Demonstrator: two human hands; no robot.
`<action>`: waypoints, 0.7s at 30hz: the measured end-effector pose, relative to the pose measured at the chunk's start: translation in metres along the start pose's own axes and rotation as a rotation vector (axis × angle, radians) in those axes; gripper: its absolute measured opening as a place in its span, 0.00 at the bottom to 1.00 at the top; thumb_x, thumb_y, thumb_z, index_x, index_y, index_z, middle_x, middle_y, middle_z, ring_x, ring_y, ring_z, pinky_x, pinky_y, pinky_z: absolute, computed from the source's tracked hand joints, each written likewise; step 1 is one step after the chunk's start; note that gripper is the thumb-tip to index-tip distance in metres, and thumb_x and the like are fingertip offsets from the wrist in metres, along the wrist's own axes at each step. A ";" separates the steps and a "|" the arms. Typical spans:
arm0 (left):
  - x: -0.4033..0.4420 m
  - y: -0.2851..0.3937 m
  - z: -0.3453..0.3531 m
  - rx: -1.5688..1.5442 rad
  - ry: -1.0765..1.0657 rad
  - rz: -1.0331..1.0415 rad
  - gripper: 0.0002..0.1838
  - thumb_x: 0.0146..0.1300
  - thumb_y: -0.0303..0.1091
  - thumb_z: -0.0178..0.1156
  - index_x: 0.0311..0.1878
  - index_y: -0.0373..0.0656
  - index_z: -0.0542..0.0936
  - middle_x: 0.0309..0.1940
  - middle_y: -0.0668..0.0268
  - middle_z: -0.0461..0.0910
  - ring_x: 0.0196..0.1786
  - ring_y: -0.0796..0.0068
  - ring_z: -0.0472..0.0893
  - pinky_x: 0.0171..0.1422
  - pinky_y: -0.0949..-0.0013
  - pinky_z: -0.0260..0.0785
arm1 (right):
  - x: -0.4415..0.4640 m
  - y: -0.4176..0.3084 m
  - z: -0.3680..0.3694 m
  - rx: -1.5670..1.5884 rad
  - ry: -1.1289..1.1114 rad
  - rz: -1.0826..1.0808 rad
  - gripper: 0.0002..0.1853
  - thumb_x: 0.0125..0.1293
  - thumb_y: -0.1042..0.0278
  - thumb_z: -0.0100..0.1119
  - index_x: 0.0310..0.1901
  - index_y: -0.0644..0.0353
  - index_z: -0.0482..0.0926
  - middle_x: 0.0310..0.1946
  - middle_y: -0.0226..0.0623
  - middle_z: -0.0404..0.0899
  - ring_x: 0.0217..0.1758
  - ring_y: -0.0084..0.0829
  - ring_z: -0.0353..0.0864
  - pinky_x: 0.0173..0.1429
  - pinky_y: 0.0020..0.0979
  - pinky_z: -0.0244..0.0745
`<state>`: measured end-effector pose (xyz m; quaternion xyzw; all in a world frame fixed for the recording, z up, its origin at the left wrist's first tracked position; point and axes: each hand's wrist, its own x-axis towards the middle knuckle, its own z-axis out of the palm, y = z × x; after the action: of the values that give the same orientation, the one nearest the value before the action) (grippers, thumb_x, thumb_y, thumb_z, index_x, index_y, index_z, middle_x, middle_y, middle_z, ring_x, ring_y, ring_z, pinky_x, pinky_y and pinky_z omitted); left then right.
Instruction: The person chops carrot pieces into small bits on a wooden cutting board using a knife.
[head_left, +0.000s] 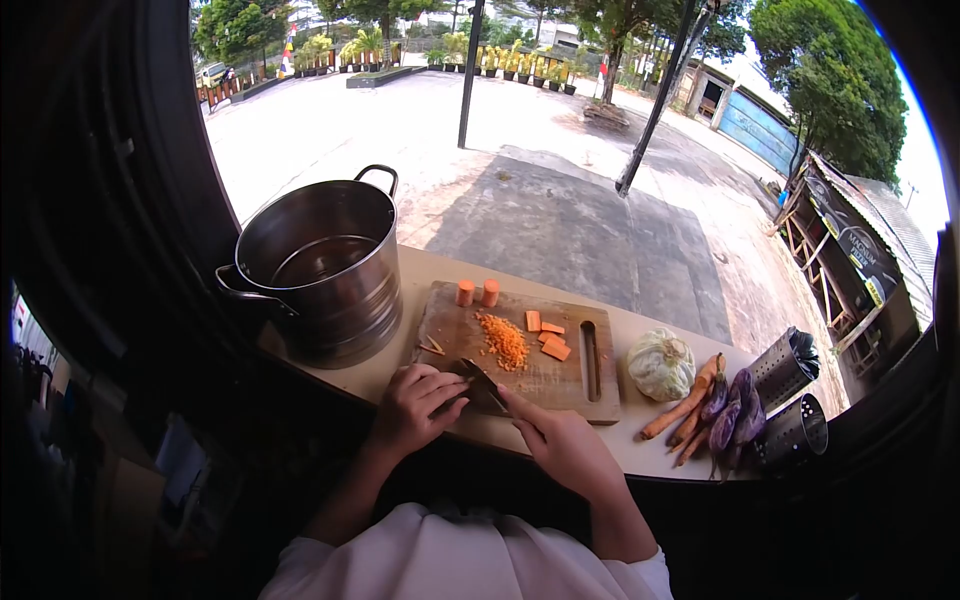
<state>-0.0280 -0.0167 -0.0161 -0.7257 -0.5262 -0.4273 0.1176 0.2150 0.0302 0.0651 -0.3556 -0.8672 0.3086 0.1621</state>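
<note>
My right hand (565, 447) is closed round the handle of a knife (484, 380), whose dark blade slants up and left over the front of a wooden cutting board (450, 325). Beside the blade's tip, my left hand (415, 405) has its fingers curled together at the board's front left edge; whatever is under the fingertips is hidden. A heap of finely chopped carrot (503, 342) lies mid-board. Behind it stand two short carrot chunks (465, 293). Several flat carrot pieces (555, 347) rest to the right, and thin carrot slivers (432, 346) to the left.
A large steel pot (345, 300) with two handles stands left of the board. Rightward on the counter (620, 450) are a cabbage (660, 365), whole carrots (683, 410), purple eggplants (738, 412) and two perforated metal holders (790, 432). Beyond the counter is a paved yard.
</note>
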 end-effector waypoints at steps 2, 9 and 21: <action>0.000 0.000 0.001 -0.012 0.013 0.005 0.12 0.59 0.32 0.72 0.47 0.47 0.90 0.46 0.71 0.88 0.48 0.65 0.82 0.57 0.61 0.74 | 0.000 -0.005 -0.003 -0.013 -0.009 0.033 0.27 0.77 0.67 0.55 0.76 0.41 0.71 0.32 0.56 0.83 0.36 0.58 0.83 0.44 0.47 0.77; -0.001 0.000 0.005 -0.007 0.044 0.003 0.11 0.59 0.30 0.71 0.45 0.45 0.90 0.45 0.69 0.88 0.46 0.65 0.83 0.56 0.61 0.75 | -0.004 -0.010 -0.005 -0.049 -0.048 0.021 0.28 0.77 0.66 0.55 0.76 0.40 0.71 0.32 0.57 0.83 0.37 0.58 0.84 0.44 0.50 0.77; -0.002 0.000 0.006 0.008 0.066 0.004 0.08 0.61 0.32 0.71 0.44 0.46 0.89 0.45 0.71 0.87 0.47 0.68 0.83 0.55 0.62 0.74 | -0.004 -0.008 -0.004 -0.116 -0.025 -0.002 0.29 0.75 0.66 0.55 0.77 0.38 0.70 0.31 0.55 0.83 0.36 0.56 0.84 0.43 0.51 0.77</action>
<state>-0.0250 -0.0140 -0.0215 -0.7118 -0.5225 -0.4485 0.1388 0.2154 0.0249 0.0737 -0.3597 -0.8860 0.2620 0.1304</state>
